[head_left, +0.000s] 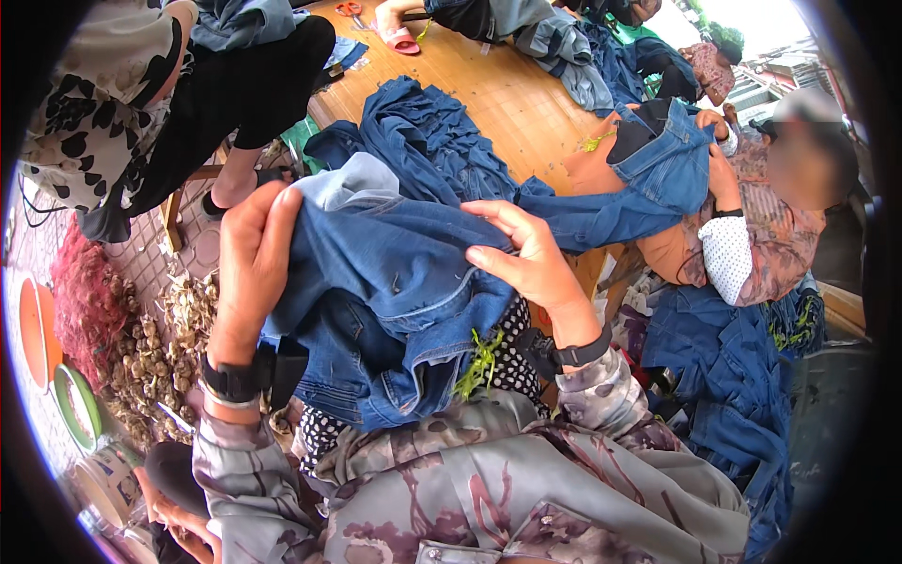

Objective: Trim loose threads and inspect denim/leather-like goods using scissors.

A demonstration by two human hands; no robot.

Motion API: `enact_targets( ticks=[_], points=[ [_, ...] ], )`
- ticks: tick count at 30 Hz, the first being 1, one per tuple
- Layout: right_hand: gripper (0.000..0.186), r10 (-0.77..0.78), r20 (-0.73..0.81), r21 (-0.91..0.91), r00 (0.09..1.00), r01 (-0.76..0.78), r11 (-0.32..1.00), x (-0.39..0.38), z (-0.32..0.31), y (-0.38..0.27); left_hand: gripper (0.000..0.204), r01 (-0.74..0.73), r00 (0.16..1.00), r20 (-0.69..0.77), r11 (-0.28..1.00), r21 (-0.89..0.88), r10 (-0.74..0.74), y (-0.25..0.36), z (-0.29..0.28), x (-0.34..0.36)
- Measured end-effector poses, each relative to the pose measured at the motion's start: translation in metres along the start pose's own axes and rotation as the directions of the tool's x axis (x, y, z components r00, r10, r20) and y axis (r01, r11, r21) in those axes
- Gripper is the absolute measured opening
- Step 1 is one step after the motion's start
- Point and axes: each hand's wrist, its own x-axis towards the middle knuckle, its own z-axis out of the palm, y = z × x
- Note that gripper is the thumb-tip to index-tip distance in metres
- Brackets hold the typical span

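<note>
Over my lap I hold a pair of blue jeans (pixel 381 268), bunched and partly turned so that a pale lining patch shows at its upper edge. My left hand (pixel 256 254) pinches the cloth at its left upper corner, thumb against the fingers. On the garment's right edge, my right hand (pixel 534 258) grips the denim between thumb and fingers. A tuft of yellow-green strings (pixel 481 365) hangs from the lower right of the jeans. Beneath lies black cloth with white dots (pixel 515 348).
A wooden table (pixel 470 80) ahead bears a heap of jeans (pixel 423 132) and red-handled scissors (pixel 349 11). At right, a co-worker handles other jeans (pixel 662 164); more denim (pixel 719 367) is piled beside me. Garlic-like bulbs (pixel 155 376), a red net (pixel 89 291) and basins (pixel 77 406) are at left.
</note>
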Motion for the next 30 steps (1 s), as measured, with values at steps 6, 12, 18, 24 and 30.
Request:
enact_targets(
  ticks=[6,12,18,24,30],
  points=[
    [0.063,-0.43,-0.039,-0.656,0.902,0.302,0.692,0.015,0.039,-0.038,0.034,0.022,0.999,0.024,0.999,-0.034,-0.021,-0.03,0.015,0.035],
    [0.054,-0.25,-0.076,-0.55,0.965,0.168,0.818,0.038,0.069,-0.008,0.032,0.041,0.999,-0.014,0.997,0.066,-0.04,-0.052,0.015,0.05],
    [0.033,-0.036,0.367,0.202,0.929,-0.042,0.978,0.041,0.046,0.002,0.035,-0.028,1.0,0.012,0.991,0.131,0.027,-0.078,0.009,0.059],
    [0.03,0.247,0.295,0.653,0.923,-0.383,0.653,0.049,0.054,0.04,0.02,0.037,0.989,-0.147,0.974,0.222,-0.004,-0.067,0.008,0.051],
    [0.029,0.2,0.297,0.731,0.934,-0.357,0.581,0.053,0.051,0.048,0.073,0.068,0.997,-0.06,0.963,0.262,-0.054,-0.029,-0.018,-0.007]
  ],
)
